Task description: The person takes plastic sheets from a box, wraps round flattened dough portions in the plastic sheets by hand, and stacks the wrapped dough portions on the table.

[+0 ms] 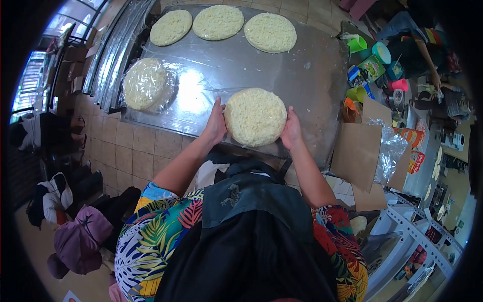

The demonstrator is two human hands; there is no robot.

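Between my two hands is a round pizza (255, 117) covered with pale, crumbly grated cheese, at the near edge of the metal table (211, 63). My left hand (216, 123) grips its left rim, thumb pointing up along the side. On the opposite rim, my right hand (292, 132) holds it the same way; the fingers of both hands are partly hidden beneath. To the left lies a similar pizza (145, 84) in clear plastic wrap. Three more cheese-topped pizzas (171, 27) (218, 22) (270, 32) lie unwrapped along the far edge.
An open cardboard box (356, 150) with clear plastic bags (393, 151) stands at the table's right. Beyond are coloured cups (357, 44) and packets. Metal trays (113, 60) are stacked at left, a grey metal rack (402, 234) at lower right. Other people are nearby on both sides.
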